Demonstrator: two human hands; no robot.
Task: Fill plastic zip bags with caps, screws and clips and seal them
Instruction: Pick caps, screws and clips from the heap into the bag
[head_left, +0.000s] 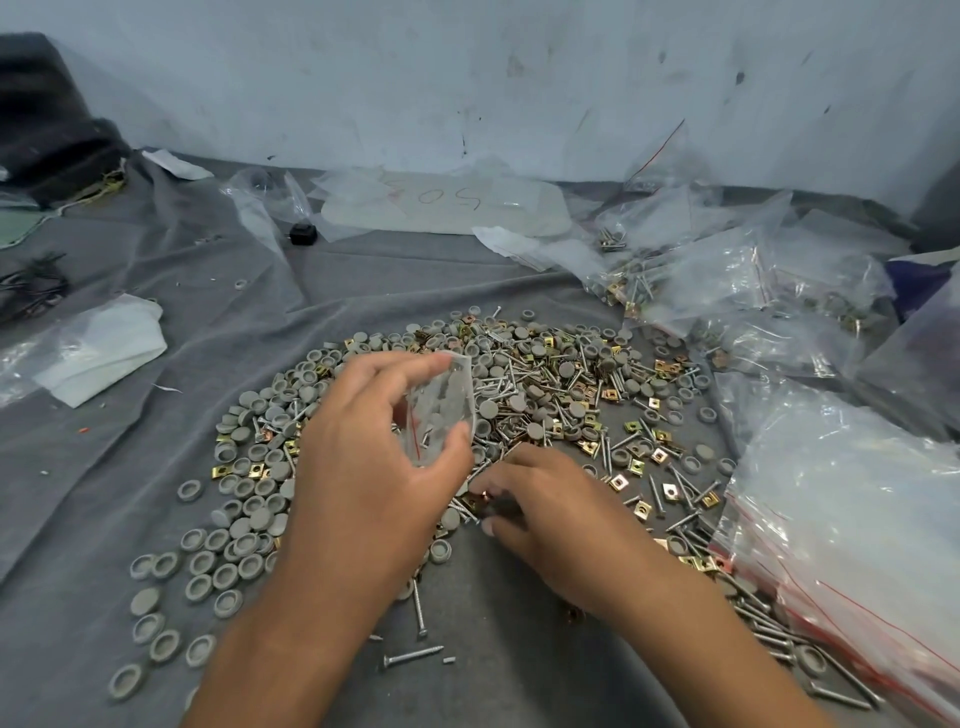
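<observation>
One small zip bag (440, 405) is held up by the left hand (374, 447) above the pile. Clips (477, 500) are pinched by the right hand (545, 514); caps (249, 519), screws (413, 656) too many to count.

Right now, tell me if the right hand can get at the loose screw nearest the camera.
Probably yes: the screw lies alone on bare cloth, just beside the right hand's forearm, with nothing over it.

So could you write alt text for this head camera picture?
A person's left hand holds a small clear zip bag above a pile of grey caps, screws and brass clips on grey cloth, while the right hand picks at pieces.
</observation>
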